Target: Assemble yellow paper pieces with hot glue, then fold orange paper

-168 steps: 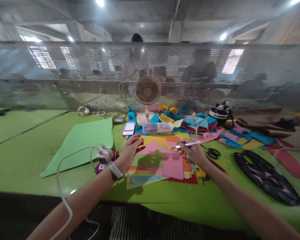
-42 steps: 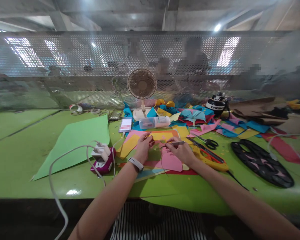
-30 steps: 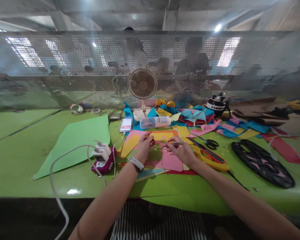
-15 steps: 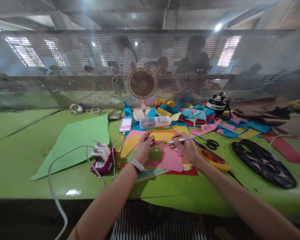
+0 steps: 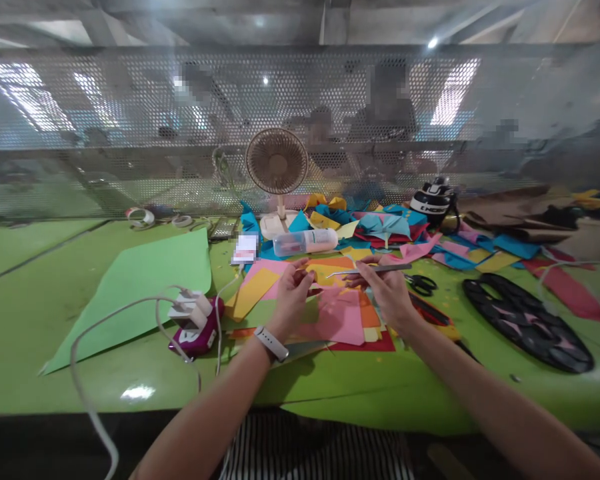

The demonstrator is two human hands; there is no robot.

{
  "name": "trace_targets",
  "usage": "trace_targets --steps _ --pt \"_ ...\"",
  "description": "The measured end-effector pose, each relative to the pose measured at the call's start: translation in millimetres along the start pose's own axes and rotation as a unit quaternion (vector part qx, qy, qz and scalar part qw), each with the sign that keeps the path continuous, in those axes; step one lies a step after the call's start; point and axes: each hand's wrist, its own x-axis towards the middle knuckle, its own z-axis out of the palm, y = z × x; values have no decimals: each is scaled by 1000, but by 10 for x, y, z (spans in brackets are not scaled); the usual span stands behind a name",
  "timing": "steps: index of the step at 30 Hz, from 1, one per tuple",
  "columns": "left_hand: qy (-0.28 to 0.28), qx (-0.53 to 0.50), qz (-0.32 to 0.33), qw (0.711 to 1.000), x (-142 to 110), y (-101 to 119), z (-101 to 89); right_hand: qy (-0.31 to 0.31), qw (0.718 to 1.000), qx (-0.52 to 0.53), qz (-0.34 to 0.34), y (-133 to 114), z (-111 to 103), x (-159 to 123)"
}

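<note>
My left hand (image 5: pixel 293 293), with a white watch on its wrist, is closed in a pinch on a small piece of coloured paper above a pile of coloured paper sheets (image 5: pixel 340 317). My right hand (image 5: pixel 387 290) is closed round a thin silver tool (image 5: pixel 370 269) that lies level and points left toward the left hand's fingertips. Both hands hover just over the pink and orange sheets on the green table (image 5: pixel 50 300).
A large green sheet (image 5: pixel 145 280) lies left, beside a purple power strip with white plugs (image 5: pixel 193 323). Behind stand a small fan (image 5: pixel 277 163), a lying bottle (image 5: pixel 305 241), a phone (image 5: pixel 244 249), scissors (image 5: pixel 423 285), more paper scraps and a black cut-out mat (image 5: pixel 527 323). People sit behind a mesh screen.
My right hand has lifted the silver tool off the paper and now holds it level, a little higher and to the right. The view has dipped slightly.
</note>
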Motion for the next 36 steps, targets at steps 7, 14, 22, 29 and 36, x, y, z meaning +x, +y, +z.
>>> trace_targets --steps 7,14,22,29,36 --pt "-10 -1 18 1000 -9 -10 5 -5 1000 23 -1 0 26 -19" --pt "-13 18 26 999 -19 5 15 -26 999 -22 13 -53 -42 10" --pt "-58 51 38 996 -36 9 20 -69 997 -8 24 -99 -128 69" --pt "-76 63 41 994 -34 5 26 -66 998 3 22 -119 -125 55" --pt "-85 62 42 994 -50 9 27 -64 998 -1 21 -90 -141 59"
